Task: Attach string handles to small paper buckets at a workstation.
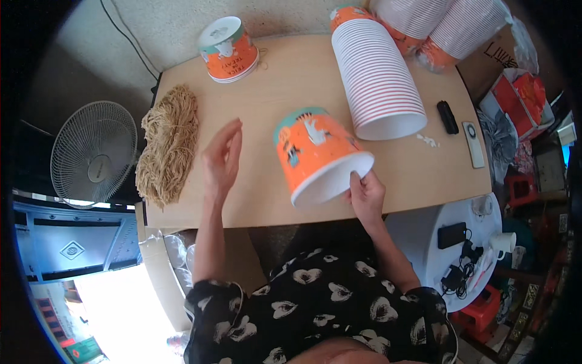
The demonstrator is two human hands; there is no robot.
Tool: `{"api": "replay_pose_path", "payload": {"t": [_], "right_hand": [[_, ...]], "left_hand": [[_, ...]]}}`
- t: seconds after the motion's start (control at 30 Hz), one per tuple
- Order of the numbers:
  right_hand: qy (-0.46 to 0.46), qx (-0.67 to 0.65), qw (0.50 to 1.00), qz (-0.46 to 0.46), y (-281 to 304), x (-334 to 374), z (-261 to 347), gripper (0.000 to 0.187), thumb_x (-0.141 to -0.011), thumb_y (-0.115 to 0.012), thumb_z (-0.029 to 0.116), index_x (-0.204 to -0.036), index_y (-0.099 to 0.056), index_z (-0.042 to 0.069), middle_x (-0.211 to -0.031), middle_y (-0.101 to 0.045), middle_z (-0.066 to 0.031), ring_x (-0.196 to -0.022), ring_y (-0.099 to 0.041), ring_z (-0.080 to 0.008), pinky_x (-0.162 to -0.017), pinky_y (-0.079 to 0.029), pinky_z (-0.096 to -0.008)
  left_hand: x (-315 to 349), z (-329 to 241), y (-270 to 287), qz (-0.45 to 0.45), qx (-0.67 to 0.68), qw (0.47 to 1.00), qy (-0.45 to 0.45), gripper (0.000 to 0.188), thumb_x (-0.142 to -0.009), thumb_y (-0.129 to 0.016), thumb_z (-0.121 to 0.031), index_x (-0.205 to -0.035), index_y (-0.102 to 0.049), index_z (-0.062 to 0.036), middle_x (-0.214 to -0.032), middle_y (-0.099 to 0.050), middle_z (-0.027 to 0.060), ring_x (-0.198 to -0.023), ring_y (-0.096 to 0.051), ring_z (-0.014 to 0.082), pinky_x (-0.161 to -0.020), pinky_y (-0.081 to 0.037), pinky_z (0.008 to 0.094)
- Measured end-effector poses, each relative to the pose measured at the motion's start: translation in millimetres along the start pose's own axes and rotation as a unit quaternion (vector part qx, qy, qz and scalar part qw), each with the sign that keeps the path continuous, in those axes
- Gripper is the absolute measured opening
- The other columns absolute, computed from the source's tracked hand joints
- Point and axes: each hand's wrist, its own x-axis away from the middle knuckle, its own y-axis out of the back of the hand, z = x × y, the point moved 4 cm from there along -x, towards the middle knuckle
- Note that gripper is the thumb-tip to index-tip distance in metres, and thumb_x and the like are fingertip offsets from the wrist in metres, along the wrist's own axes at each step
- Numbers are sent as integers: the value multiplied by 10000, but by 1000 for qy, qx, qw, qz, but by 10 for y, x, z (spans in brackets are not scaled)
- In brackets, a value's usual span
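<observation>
My right hand pinches the rim of an orange paper bucket, which tilts so that its white mouth faces me. Green trim and small printed figures show on its side. To the left, my left hand is raised above the table with nothing in it and its fingers stretched out. Beside that hand lies a bundle of tan strings. A long nested stack of white-rimmed paper buckets lies on its side beyond my right hand. One more orange bucket stands upside down at the back left.
More bucket stacks in clear plastic crowd the back right. A black object and a pale remote control lie near the table's right edge. A fan stands left of the table. A round white table holds chargers and a mug.
</observation>
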Motion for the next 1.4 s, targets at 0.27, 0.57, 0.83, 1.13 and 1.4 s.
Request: {"api": "replay_pose_path", "payload": {"t": [0.27,0.57,0.83,1.13,1.4], "right_hand": [[63,-20,997,43,-52,173,465,175,-993,-623,82,-1103,-614,-53,-761,-633,-10,-587,-557,-42,-511,-442,-205],[255,166,940,153,50,429,734,977,-733,-894,275,-1495,-347,-1,-1388,-497,-172,-1221,-530,-269,-1001,-474,-406],[183,111,954,209,-148,290,536,1271,-589,-974,303,-1560,-202,27,-1533,-374,-179,-1428,-381,-326,-1176,-333,-447],[131,61,962,231,-316,-22,700,1249,-646,-954,346,-1557,-177,-10,-1502,-423,-186,-1415,-395,-278,-1156,-355,-411],[111,-30,966,230,-459,-307,203,1121,-684,-938,333,-1510,-260,-5,-1460,-444,-141,-1380,-429,-266,-1153,-352,-396]], "left_hand": [[1115,-589,-194,-20,150,984,90,325,-938,-681,-20,-1254,-643,42,-1133,-701,120,-915,-725,176,-709,-597,256],[1223,-635,-49,-42,173,966,187,296,-953,-688,-140,-1160,-697,72,-822,-727,86,-687,-685,124,-621,-576,248],[1084,-532,-75,14,194,958,212,327,-988,-649,-233,-1064,-716,78,-797,-718,97,-694,-698,143,-627,-586,260],[766,-382,-143,16,226,954,195,414,-1030,-594,-331,-1082,-701,66,-865,-723,108,-730,-719,171,-648,-593,274],[593,-305,-238,-46,168,975,138,367,-1029,-601,-291,-1185,-689,29,-902,-711,113,-737,-714,162,-649,-591,278]]}}
